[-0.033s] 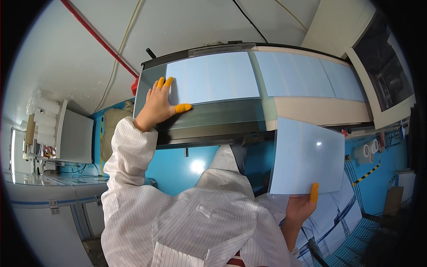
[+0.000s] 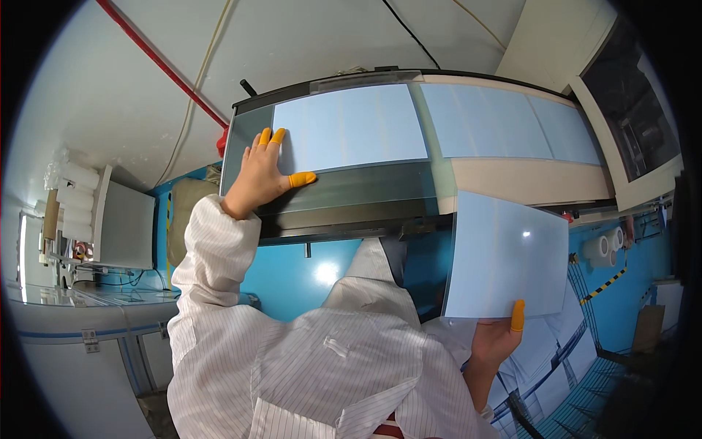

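Observation:
My left hand (image 2: 256, 179) rests at the left edge of a pale blue rectangular sheet (image 2: 351, 128). Its fingers are spread, with yellow finger cots on the thumb and two fingers. Beneath that sheet is the dark, glossy bed (image 2: 365, 186) of a long machine. My right hand (image 2: 496, 342) grips a second pale blue sheet (image 2: 504, 256) by its near edge, thumb on top in a yellow cot, other fingers hidden underneath. This sheet is held out just in front of the machine's near edge, on the right.
More pale blue sheets (image 2: 482, 121) lie on the beige belt (image 2: 530, 175) at the right, leading toward a dark-windowed housing (image 2: 630, 102). Below my right hand stands a wire rack (image 2: 585, 373) with sheets. White rolls (image 2: 604, 249) sit farther right; a grey cabinet (image 2: 124, 219) stands left.

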`<state>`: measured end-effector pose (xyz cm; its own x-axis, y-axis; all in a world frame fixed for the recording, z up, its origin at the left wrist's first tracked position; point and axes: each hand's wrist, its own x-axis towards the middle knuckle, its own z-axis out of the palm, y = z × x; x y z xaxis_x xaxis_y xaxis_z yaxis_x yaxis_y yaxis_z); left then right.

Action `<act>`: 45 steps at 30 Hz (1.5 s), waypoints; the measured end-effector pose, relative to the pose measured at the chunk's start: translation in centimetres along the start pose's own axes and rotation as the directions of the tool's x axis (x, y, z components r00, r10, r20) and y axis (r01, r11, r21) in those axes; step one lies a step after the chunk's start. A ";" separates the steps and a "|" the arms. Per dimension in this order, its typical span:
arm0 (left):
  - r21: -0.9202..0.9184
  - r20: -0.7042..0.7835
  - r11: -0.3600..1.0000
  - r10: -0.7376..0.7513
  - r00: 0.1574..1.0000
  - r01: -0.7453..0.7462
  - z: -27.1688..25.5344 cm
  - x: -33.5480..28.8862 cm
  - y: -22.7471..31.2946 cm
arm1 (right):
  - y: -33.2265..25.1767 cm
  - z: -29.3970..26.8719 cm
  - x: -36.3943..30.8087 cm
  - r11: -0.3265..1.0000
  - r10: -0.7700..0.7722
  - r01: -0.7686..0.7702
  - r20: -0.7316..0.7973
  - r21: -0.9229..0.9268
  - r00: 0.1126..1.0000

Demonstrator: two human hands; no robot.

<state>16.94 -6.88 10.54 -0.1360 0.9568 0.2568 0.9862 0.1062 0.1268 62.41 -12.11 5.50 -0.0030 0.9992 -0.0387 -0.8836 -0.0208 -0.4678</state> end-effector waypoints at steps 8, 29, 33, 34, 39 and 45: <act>0.011 -0.095 0.998 0.069 0.993 -0.069 0.2 1.3 3.7 | 1.0 -0.2 0.8 0.992 0.037 -0.054 0.147 0.110 0.988; -0.487 -0.032 0.867 0.103 0.994 -0.105 2.9 2.8 5.0 | 1.3 1.7 -0.1 0.982 0.175 -0.166 0.100 -0.089 0.979; -0.364 -0.117 0.901 0.207 0.971 -0.236 2.8 3.0 4.0 | 1.7 2.7 -0.2 0.985 0.167 -0.150 0.256 -0.086 0.952; -0.457 0.013 0.883 0.126 0.992 -0.106 2.7 3.1 4.1 | 1.5 2.9 -0.3 0.988 0.151 -0.137 0.251 -0.076 0.956; -0.701 -0.058 0.679 0.253 0.966 -0.220 1.0 0.9 13.7 | 0.5 2.6 -0.6 0.988 0.152 -0.146 0.277 -0.041 0.949; -0.973 0.224 0.106 0.213 0.951 0.205 0.3 -3.9 24.9 | -2.1 0.2 -1.1 0.990 0.132 -0.117 0.253 -0.072 0.958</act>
<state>42.05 -7.90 12.44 0.1019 0.9932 0.0569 -0.0147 -0.0557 0.9983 64.20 -13.15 6.67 -0.2379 0.9632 0.1249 -0.8409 -0.1399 -0.5228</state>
